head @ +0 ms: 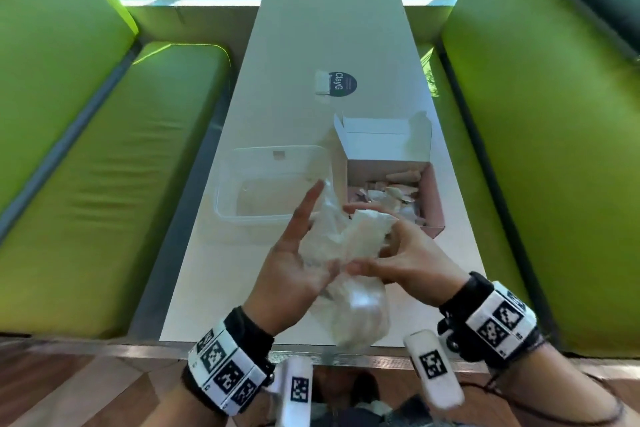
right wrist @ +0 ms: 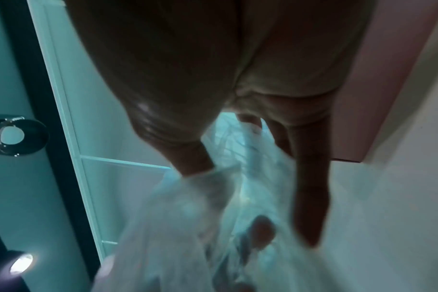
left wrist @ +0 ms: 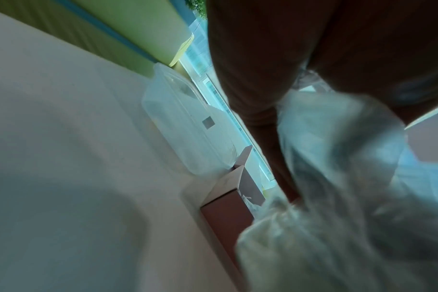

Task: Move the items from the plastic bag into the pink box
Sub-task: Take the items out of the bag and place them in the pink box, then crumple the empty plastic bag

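Fingers (head: 304,208) of left hand (head: 294,263) spread straight against plastic bag (head: 346,243); right hand (head: 412,260) pinching its crumpled top, just short of pink box (head: 433,198), pieces already inside. Probably emptying: next, tip the mouth over the box. Left wrist: bag (left wrist: 338,217) blurred, clear tub (left wrist: 188,126) beside box. Right wrist alone: thumb and fingers clamped on film (right wrist: 213,217).
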The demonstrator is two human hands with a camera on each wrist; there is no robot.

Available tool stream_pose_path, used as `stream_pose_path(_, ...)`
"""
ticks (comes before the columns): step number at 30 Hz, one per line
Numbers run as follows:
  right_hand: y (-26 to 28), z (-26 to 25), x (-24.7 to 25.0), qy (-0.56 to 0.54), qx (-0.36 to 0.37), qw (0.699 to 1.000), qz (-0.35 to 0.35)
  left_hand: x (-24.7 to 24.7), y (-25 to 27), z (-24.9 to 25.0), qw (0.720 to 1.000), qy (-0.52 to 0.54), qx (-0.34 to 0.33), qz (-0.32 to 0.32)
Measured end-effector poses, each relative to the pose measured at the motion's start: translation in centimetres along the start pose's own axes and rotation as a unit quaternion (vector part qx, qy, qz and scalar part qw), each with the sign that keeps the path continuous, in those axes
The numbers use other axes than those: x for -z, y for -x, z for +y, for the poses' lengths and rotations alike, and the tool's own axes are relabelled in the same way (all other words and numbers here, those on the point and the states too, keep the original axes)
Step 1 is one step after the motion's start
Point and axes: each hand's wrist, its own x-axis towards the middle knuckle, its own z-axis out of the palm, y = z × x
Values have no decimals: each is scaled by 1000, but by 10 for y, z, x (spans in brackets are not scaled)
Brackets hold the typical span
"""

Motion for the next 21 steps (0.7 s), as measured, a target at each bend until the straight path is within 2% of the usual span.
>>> stream_pose_path(2, 0, -2, 4, -36, 41, 995, 78, 2, 4, -4, 998, 48, 44, 17)
stream_pose_path(4, -2, -5, 9, -59, 88, 978, 179, 0, 7, -7, 982, 140, 126, 2)
stream_pose_path(7, -5, -5, 7, -6, 170, 942, 288, -15, 13, -1, 927, 276, 242, -72)
stream_pose_path(8, -5, -3, 3, 65, 201, 930, 302, -20, 13, 2, 895, 339, 272, -95)
stream_pose_path(10, -4, 5, -6, 256, 286, 879, 284, -22, 11, 8, 813, 479, 298, -146)
stream_pose_path(11, 0, 7, -11, 316, 328, 858, 239, -22, 8, 9, 781, 526, 293, -166)
stream_pose_path(12, 5, 10, -14, 349, 344, 853, 179, -21, 5, 9, 769, 541, 292, -177)
stream_pose_path(14, 18, 11, -11, 371, 300, 876, 76, -22, 0, 5, 777, 522, 304, -176)
stream_pose_path(16, 31, 11, -4, 356, 227, 906, 5, -23, -5, 2, 779, 529, 310, -128)
stream_pose_path(18, 43, 11, -3, 343, 187, 920, -46, -24, -9, 5, 794, 528, 294, -68)
stream_pose_path(19, 48, 11, -2, 328, 177, 926, -62, -25, -11, 4, 820, 503, 268, -51)
stream_pose_path(21, 61, 12, 4, 294, 170, 939, -59, -27, -13, 2, 895, 404, 188, -25)
